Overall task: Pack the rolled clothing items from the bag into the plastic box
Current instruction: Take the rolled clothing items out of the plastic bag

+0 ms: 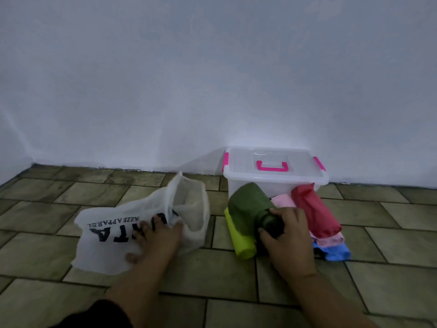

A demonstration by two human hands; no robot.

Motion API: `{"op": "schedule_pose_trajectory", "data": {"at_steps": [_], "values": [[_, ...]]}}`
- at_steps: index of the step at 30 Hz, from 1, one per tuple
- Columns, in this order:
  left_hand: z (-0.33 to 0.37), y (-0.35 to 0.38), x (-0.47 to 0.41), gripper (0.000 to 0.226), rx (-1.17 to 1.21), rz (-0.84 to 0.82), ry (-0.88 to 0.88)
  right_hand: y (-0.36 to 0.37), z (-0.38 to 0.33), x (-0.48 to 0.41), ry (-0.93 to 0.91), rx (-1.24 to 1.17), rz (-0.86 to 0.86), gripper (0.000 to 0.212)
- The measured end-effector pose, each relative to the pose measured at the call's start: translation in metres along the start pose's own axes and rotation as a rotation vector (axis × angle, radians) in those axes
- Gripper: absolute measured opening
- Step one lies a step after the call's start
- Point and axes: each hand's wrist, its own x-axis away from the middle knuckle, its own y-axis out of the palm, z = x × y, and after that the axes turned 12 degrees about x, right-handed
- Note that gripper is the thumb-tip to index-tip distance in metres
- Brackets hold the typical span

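1. Two bare hands are down on the tiled floor (236, 275), close to a white wall (212, 67).
2. Her or his left hand (157, 235) lies flat on the white bag (113, 242), fingers (144, 227) spread and loose, gripping nothing; the fingertips touch a small dark item (160, 217) showing at the bag's mouth.
3. That bag lies on its side, its open mouth just beyond the left fingertips, black upside-down lettering under and beside the palm.
4. The right hand (287, 240) is curled around the near end of a dark green roll (248, 209), thumb on one side, fingers (293, 216) over the top; the part right under the grip looks darker, and whether that is the same roll or a separate one is unclear.
5. Rolled clothes lie heaped around the right hand: a lime roll (241, 242) just left of the thumb, a red roll (314, 211) just right of the fingers, a pale pink piece (282, 200) beyond the fingertips, a patterned pink piece (327, 241) and a blue roll (335, 253) to the right of the wrist.
6. Beyond the heap, past the right fingertips, stands the clear plastic box (274, 181) against the wall, its lid (267, 159) on, with pink handle (272, 166) and pink side clips (225, 162).
7. None of the rolls sits inside the box; all lie on the floor in front of it.
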Motion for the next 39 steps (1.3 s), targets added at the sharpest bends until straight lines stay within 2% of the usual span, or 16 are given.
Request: {"op": "schedule_pose_trajectory", "data": {"at_steps": [4, 6, 8, 10, 11, 14, 16, 18, 20, 23, 26, 30, 32, 35, 37, 39], "values": [[0.067, 0.008, -0.02, 0.076, 0.439, -0.025, -0.239, 0.017, -0.005, 0.003, -0.099, 0.241, -0.161, 0.035], [0.098, 0.011, -0.012, 0.049, 0.898, -0.272, -0.265, 0.025, -0.008, 0.001, -0.122, 0.308, -0.205, 0.039], [0.122, 0.012, 0.009, 0.031, 1.113, -0.465, -0.262, 0.031, -0.008, -0.001, -0.136, 0.375, -0.258, 0.042], [0.135, 0.014, 0.018, 0.044, 1.019, -0.546, -0.188, 0.032, -0.004, -0.002, -0.153, 0.406, -0.295, 0.042], [0.138, 0.011, 0.021, 0.059, 0.862, -0.518, -0.04, 0.032, -0.002, -0.002, -0.163, 0.412, -0.307, 0.041], [0.107, -0.022, 0.024, 0.084, -0.106, -0.37, 0.472, 0.03, 0.005, -0.003, -0.189, 0.455, -0.335, 0.039], [0.064, -0.041, 0.017, 0.087, -0.559, -0.167, 0.462, 0.028, 0.008, -0.004, -0.18, 0.47, -0.354, 0.041], [0.03, -0.045, 0.017, 0.084, -0.707, -0.214, 0.287, 0.025, 0.007, -0.004, -0.163, 0.443, -0.374, 0.042], [0.008, -0.031, 0.013, 0.081, -0.743, -0.356, 0.202, 0.018, 0.002, -0.006, -0.149, 0.394, -0.395, 0.041], [0.002, 0.004, 0.005, 0.075, -0.666, -0.445, 0.295, 0.002, -0.008, -0.009, -0.133, 0.258, -0.399, 0.029], [0.016, 0.024, 0.0, 0.069, -0.42, -0.353, 0.28, -0.025, -0.013, -0.012, -0.1, 0.035, -0.332, 0.012], [0.039, 0.022, 0.012, 0.076, -0.178, -0.129, 0.276, -0.075, 0.019, -0.024, 0.178, -0.253, 0.045, 0.009], [0.045, 0.028, 0.028, 0.073, -0.051, 0.014, 0.416, -0.091, 0.052, -0.036, 0.333, -0.28, 0.166, 0.012], [0.053, 0.05, 0.059, 0.073, 0.167, -0.138, 0.576, -0.085, 0.099, -0.044, 0.579, -0.205, -0.053, 0.032], [0.055, 0.065, 0.069, 0.078, 0.149, -0.278, 0.501, -0.071, 0.111, -0.042, 0.659, -0.269, -0.246, 0.045], [0.056, 0.074, 0.068, 0.079, 0.089, -0.308, 0.443, -0.06, 0.109, -0.038, 0.664, -0.309, -0.35, 0.045]]}}
